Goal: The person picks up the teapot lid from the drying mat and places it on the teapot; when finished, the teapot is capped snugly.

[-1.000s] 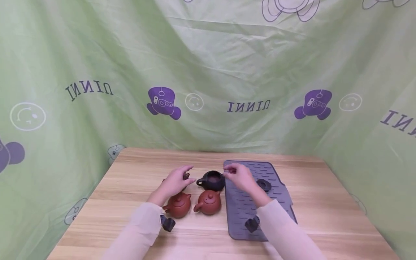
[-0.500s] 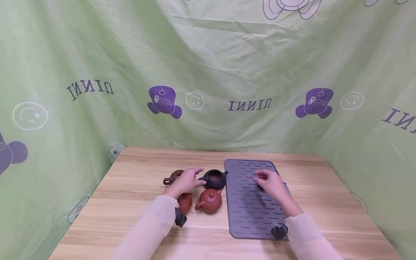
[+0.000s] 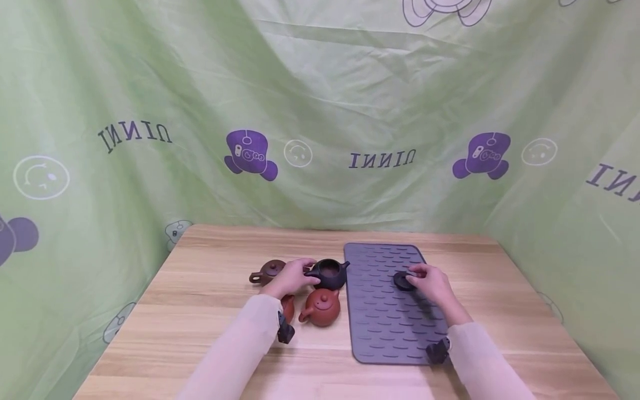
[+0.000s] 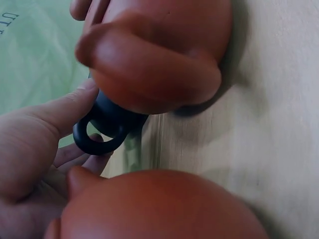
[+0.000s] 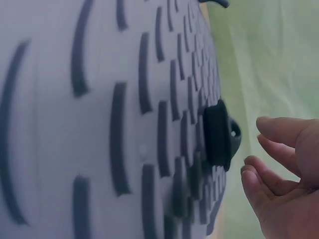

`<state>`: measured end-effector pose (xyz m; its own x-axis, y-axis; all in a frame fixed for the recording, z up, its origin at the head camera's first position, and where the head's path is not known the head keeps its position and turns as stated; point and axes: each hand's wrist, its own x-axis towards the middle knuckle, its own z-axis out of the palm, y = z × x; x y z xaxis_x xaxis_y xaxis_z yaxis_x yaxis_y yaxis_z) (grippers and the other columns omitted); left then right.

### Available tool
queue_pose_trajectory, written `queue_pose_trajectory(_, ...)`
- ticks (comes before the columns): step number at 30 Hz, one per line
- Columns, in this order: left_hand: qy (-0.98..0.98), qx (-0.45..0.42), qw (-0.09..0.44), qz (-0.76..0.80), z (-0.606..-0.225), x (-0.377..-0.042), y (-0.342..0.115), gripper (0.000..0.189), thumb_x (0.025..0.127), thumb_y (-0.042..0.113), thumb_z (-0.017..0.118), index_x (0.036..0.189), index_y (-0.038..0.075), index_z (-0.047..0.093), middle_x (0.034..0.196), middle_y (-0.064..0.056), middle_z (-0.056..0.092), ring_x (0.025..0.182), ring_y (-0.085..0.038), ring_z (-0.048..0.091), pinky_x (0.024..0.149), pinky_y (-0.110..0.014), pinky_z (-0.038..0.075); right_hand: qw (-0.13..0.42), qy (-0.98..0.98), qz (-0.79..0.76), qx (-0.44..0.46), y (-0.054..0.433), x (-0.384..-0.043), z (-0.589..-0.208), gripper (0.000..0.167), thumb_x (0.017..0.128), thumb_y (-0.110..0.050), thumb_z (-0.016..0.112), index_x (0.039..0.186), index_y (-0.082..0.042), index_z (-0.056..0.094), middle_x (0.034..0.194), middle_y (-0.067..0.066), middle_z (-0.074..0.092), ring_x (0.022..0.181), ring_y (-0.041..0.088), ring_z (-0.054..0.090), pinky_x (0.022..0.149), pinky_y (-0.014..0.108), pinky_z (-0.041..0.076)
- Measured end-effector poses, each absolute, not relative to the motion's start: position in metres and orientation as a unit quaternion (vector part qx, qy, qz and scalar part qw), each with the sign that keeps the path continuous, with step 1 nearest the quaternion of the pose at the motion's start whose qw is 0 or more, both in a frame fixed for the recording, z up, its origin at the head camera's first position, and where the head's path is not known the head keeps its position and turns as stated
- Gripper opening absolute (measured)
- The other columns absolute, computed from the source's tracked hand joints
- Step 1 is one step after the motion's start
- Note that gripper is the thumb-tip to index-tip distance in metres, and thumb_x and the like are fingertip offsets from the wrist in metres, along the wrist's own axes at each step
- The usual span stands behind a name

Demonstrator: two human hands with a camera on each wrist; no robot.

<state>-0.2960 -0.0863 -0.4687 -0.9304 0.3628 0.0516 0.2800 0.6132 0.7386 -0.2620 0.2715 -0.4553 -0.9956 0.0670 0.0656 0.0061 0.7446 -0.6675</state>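
Observation:
My left hand (image 3: 295, 276) is at the handle of a black teapot (image 3: 331, 276) whose top is uncovered. In the left wrist view, thumb and fingers lie loosely on either side of the black handle (image 4: 94, 148). Over the grey mat (image 3: 385, 333), my right hand (image 3: 435, 284) hovers beside a black teapot lid (image 3: 402, 281) lying on it. The right wrist view shows a gap between the fingertips and the lid's pierced knob (image 5: 234, 134). A reddish-brown teapot (image 3: 322, 308), with its lid on, stands just in front of the black one.
A dark brown teapot (image 3: 272, 269) stands left of the black one. Another reddish-brown teapot (image 3: 288, 309) is partly hidden by the left arm. All stand on a wooden table (image 3: 200, 300) with a green curtain (image 3: 320, 205) behind it.
My right hand has moved right, from the black teapot to the lid on the mat. My left hand has shifted right, from by the dark brown teapot to the black teapot's handle.

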Motion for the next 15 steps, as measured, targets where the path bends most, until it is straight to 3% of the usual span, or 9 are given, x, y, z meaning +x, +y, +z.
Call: queue_pose_trajectory(15, 0.887, 0.178, 0.050, 0.424, -0.470, -0.298, -0.082, 0.049, 0.081, 0.009, 0.080, 0.124, -0.003, 0.061, 0.112, -0.017, 0.067, 0.103, -0.028, 0.063, 0.091, -0.038, 0.050, 0.063, -0.937, 0.344, -0.010, 0.275, -0.272, -0.477, 0.019, 0.084, -0.014, 0.074, 0.093, 0.002, 0.070, 0.085, 0.013, 0.068, 0.083, 0.030, 0.061, 0.076, 0.045, 0.047)
